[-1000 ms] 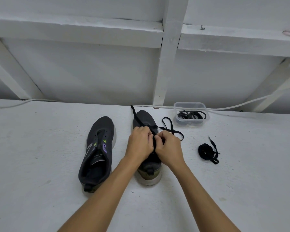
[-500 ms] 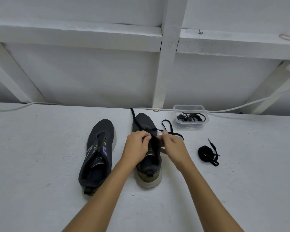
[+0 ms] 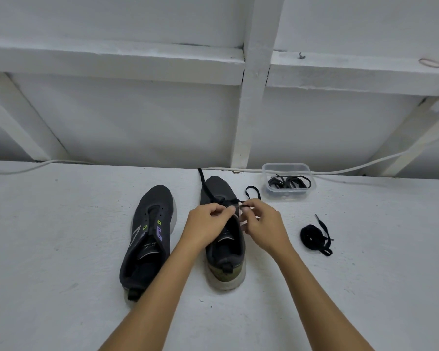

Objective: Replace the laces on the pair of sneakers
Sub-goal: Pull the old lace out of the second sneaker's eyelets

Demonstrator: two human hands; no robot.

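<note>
A white painted surface (image 3: 61, 249) runs back to a white framed wall, a white cable (image 3: 365, 168) lying along its far edge. Near that edge sits a clear plastic tub (image 3: 289, 192) of black laces; a coiled black lace (image 3: 313, 236) lies toward the right. Two dark sneakers stand side by side mid-surface, toes to the far edge — the unlaced sneaker (image 3: 147, 239) left, the right sneaker (image 3: 224, 236) beneath both hands. The left hand (image 3: 205, 228) and right hand (image 3: 262, 226) each pinch its black lace (image 3: 205, 184), hiding the eyelets.

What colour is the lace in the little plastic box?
Black. The lace in the plastic box shows in the head view.
</note>
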